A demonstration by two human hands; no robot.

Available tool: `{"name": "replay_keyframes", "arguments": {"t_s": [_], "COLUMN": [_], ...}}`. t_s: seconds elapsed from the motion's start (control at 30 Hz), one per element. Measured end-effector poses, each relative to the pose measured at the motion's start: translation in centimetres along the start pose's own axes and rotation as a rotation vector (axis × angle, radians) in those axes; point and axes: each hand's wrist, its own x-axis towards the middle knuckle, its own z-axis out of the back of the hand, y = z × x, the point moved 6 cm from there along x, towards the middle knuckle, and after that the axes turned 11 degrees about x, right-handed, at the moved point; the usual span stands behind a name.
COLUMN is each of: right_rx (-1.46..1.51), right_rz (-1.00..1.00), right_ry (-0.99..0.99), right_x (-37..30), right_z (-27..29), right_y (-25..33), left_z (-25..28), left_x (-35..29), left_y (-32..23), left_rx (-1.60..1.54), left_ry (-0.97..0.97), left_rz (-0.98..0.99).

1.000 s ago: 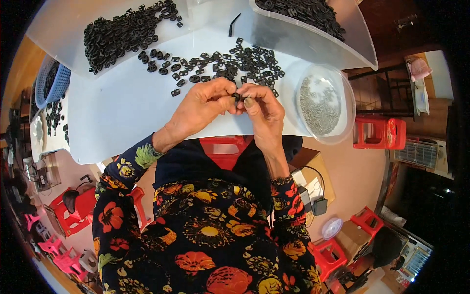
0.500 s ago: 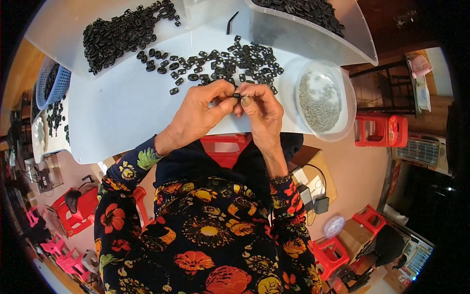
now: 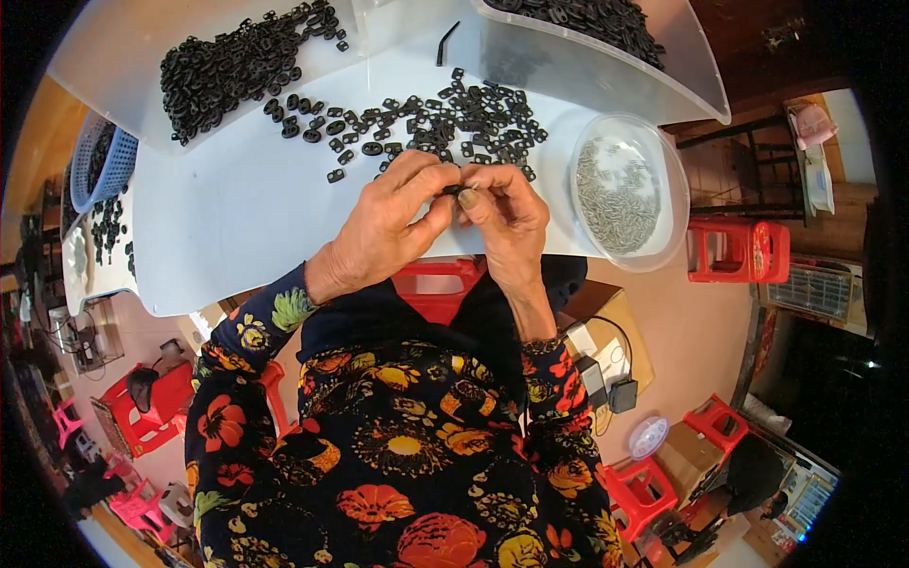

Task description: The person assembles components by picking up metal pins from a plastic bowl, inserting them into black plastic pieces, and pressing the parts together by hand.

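Observation:
My left hand (image 3: 402, 218) and my right hand (image 3: 508, 216) meet over the near edge of the white table (image 3: 237, 232). Both are closed, fingertips pinching one small black plastic piece (image 3: 453, 189) between them; most of it is hidden by the fingers. Just beyond my hands lie many loose black plastic pieces (image 3: 492, 118), small and oval or squarish with holes. Right of my right hand stands a round clear plastic bowl (image 3: 675, 204) holding many tiny silvery metal parts (image 3: 615, 204), too small to name surely.
A clear bin (image 3: 696, 80) of black pieces stands at the far right. At the far left a heap of black pieces (image 3: 232, 76) lies in another clear bin. A thin black bent tool (image 3: 447, 43) lies between them. A blue basket (image 3: 106, 168) stands left, a red stool (image 3: 737, 251) right.
My left hand has turned slightly, its fingers now covering more of the black piece. My right hand stays almost in place. At the lower left, a dark shape has appeared beside the pink stools.

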Motion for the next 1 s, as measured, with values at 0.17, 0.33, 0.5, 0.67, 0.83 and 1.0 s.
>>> {"name": "replay_keyframes", "arguments": {"t_s": [0.17, 0.33, 0.5, 0.67, 0.83, 1.0], "right_rx": [0.055, -0.04, 0.123, 0.142, 0.088, 0.088], "right_rz": [-0.035, -0.004, -0.024, -0.016, -0.055, 0.03], "right_ry": [-0.046, -0.049, 0.007, 0.148, 0.135, 0.019], "right_x": [-0.1, 0.1, 0.1, 0.1, 0.1, 0.0], "right_z": [0.3, 0.8, 0.5, 0.3, 0.3, 0.8], "right_y": [-0.3, -0.4, -0.4, -0.4, -0.5, -0.4], "left_z": [-0.2, -0.6, -0.3, -2.3, -3.2, -2.3], "left_x": [0.3, 0.3, -0.6, -0.5, -1.6, -1.6], "left_y": [-1.2, -1.8, 1.9, 2.1, 3.1, 3.1], "left_rx": [0.238, 0.265, -0.263, -0.674, -0.918, -0.87], "left_ry": [-0.03, -0.017, 0.108, 0.422, 0.481, 0.37], "left_rz": [-0.209, -0.241, 0.221, 0.54, 0.655, 0.669]}}
